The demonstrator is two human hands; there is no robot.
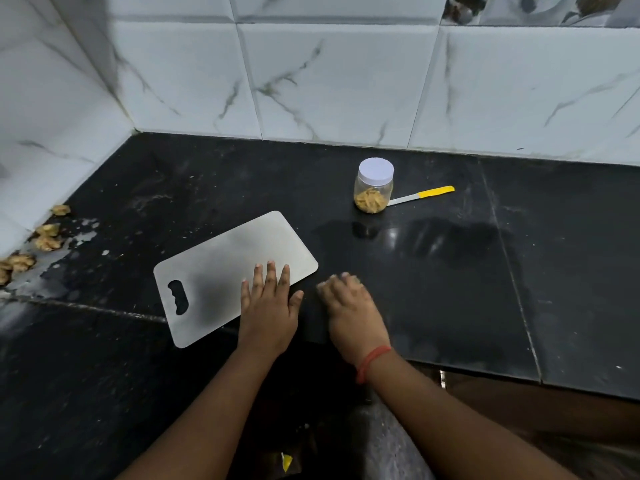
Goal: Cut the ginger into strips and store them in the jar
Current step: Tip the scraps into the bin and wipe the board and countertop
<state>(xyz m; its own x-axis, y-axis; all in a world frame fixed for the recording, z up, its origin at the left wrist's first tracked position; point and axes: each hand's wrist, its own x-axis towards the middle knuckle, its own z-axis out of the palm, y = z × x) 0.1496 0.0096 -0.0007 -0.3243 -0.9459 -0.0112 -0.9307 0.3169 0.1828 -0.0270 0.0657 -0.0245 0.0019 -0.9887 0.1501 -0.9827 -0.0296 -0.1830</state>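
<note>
Resting flat, left hand point(268, 301) spread on board's point(221, 258) near edge, likely steadying it; right hand point(349, 306) blurred on bench point(450, 271), grip unclear. Ginger strips in lidded jar point(374, 187), far right; knife point(420, 195) beside.

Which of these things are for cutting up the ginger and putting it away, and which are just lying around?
For the job: jar with ginger strips inside and lid on; knife behind it; cutting board under the left hand; ginger pieces by the wall.

Just lying about: yellow scrap. The right hand is blurred.
</note>
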